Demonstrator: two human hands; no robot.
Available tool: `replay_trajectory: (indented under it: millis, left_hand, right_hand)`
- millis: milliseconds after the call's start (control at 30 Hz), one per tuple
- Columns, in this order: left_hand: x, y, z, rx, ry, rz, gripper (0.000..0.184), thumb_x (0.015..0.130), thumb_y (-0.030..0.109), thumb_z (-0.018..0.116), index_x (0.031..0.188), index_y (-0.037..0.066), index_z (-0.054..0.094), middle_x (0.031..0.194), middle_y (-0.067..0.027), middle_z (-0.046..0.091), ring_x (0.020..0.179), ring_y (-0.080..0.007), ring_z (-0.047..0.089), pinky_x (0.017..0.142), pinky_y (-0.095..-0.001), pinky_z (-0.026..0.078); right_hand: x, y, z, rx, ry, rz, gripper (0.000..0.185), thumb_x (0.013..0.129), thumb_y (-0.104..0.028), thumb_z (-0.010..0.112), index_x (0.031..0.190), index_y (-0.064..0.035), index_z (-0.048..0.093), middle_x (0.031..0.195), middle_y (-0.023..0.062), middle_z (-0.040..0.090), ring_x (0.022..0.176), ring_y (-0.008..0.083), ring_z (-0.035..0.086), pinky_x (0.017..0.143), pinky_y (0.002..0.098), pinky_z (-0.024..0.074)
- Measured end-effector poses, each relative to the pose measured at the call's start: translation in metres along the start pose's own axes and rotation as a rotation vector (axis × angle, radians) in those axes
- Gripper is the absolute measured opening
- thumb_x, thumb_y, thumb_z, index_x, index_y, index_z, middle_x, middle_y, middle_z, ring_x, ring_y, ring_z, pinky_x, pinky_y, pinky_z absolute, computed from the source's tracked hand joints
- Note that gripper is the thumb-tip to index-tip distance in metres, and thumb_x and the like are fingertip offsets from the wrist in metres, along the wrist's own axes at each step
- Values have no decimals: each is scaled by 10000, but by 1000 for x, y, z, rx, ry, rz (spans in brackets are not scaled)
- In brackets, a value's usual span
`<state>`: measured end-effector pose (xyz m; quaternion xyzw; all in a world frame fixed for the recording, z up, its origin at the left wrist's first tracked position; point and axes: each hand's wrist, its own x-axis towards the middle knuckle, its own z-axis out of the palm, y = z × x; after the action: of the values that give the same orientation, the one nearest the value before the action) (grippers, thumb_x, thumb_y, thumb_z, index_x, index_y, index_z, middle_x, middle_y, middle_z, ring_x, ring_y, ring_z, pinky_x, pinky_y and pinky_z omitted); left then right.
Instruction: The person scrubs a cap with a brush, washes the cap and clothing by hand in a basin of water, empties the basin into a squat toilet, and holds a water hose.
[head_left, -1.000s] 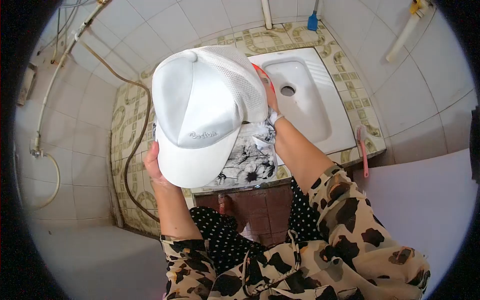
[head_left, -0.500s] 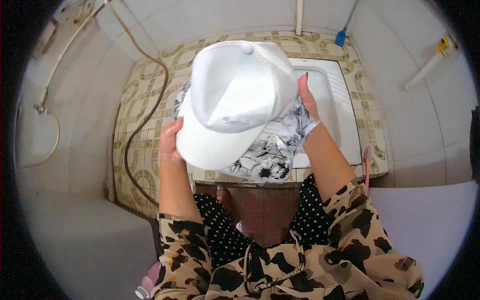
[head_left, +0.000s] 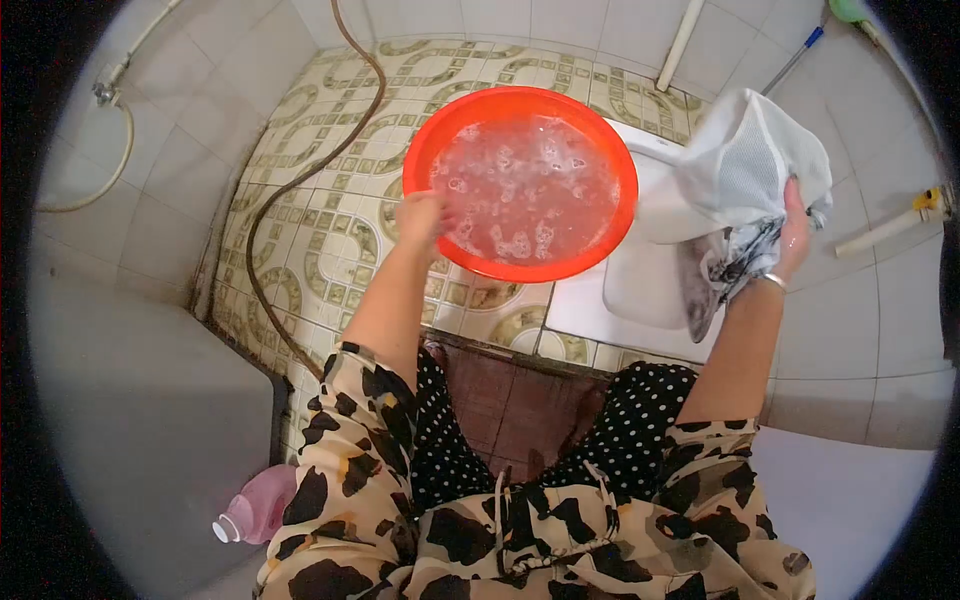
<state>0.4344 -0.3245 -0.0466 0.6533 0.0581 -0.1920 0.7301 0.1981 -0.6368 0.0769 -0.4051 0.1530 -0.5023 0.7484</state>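
Note:
My right hand (head_left: pixel 793 235) grips a white cap (head_left: pixel 745 165) together with a black-and-white patterned cloth (head_left: pixel 740 255), lifted at the right over the squat toilet pan. The cap's mesh side faces me and is slightly blurred. At the near left rim of a red basin (head_left: pixel 620 225) is my left hand (head_left: pixel 424 217). Its fingers reach over the rim and are smeared by motion, so I cannot make out whether they grip it. Sudsy, cloudy water (head_left: pixel 530 190) fills the basin.
A white squat toilet pan (head_left: pixel 575 310) is set in the patterned tile floor (head_left: pixel 340 225). A brown hose (head_left: pixel 262 225) runs along the left. A pink bottle (head_left: pixel 262 503) is at lower left. A white pipe (head_left: pixel 680 45) stands at the back wall.
The cap and patterned cloth have moved from between both hands to my right hand, off to the right. My left hand has let go of them and moved to the basin, now visible.

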Motion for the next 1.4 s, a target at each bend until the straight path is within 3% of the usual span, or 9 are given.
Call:
replay_trajectory:
  millis: [100, 167, 200, 267, 333, 433, 567, 767, 1400]
  left_hand:
    - [9, -17, -24, 270, 271, 117, 252, 693, 67, 503, 936, -1, 503, 824, -92, 562, 733, -212, 559, 586, -336, 449]
    - [3, -24, -30, 283, 243, -307, 330, 733, 104, 509, 1049, 26, 457, 950, -99, 550, 833, -231, 551, 634, -365, 458]
    - [9, -33, -35, 285, 234, -308, 330, 733, 104, 509, 1049, 26, 457, 950, -99, 550, 833, -231, 551, 634, -365, 458]
    - [25, -54, -36, -173, -152, -457, 354, 779, 151, 500, 1111, 63, 414, 1034, -93, 522, 898, -255, 530, 696, -421, 458]
    - [37, -63, -31, -242, -143, -379, 332, 796, 142, 500, 1100, 36, 420, 1041, -120, 520, 873, -273, 543, 690, -421, 477]
    - [20, -39, -18, -66, 41, -236, 268, 781, 60, 506, 1026, -32, 447, 929, -151, 550, 725, -250, 585, 557, -324, 524]
    - [-3, 13, 2, 95, -51, -66, 192, 793, 64, 495, 952, -42, 483, 825, -129, 576, 651, -214, 589, 500, -297, 516]
    - [-37, 41, 38, -85, -183, -4, 146, 823, 84, 454, 900, -33, 496, 772, -115, 578, 582, -166, 569, 426, -230, 466]
    - [9, -38, -11, 288, 82, -191, 251, 778, 139, 453, 981, -6, 478, 862, -157, 557, 717, -272, 583, 514, -387, 500]
  right_hand:
    - [5, 8, -18, -395, 315, -259, 466, 703, -158, 641, 1062, 89, 477, 1015, 133, 549, 861, 240, 544, 763, 325, 428]
    - [7, 10, -25, -576, 492, -382, 474, 672, -152, 670, 1036, 96, 493, 999, 133, 557, 828, 240, 550, 736, 320, 433]
    - [9, 10, -30, -526, 547, -367, 488, 660, -172, 680, 1021, 102, 501, 996, 131, 559, 817, 235, 548, 726, 315, 432]
    - [12, 7, -38, -472, 609, -363, 502, 647, -193, 690, 1005, 108, 509, 994, 128, 560, 805, 230, 545, 715, 311, 432]
    - [8, 5, -44, -525, 682, -252, 474, 650, -179, 686, 980, 119, 519, 976, 130, 567, 796, 218, 546, 714, 306, 432]
    - [15, 12, -62, -457, 638, -331, 460, 655, -180, 681, 959, 128, 525, 940, 129, 577, 790, 199, 549, 703, 294, 433]
    - [20, 12, -72, -259, 603, -238, 448, 653, -186, 686, 949, 117, 539, 931, 121, 580, 784, 188, 550, 688, 287, 432]
    - [29, 11, -67, -353, 594, -216, 462, 644, -205, 695, 948, 110, 547, 931, 125, 581, 775, 196, 552, 678, 293, 433]
    - [-5, 11, -20, -525, 497, -264, 413, 701, -73, 631, 1063, 63, 485, 1007, 115, 557, 873, 197, 539, 762, 293, 421]
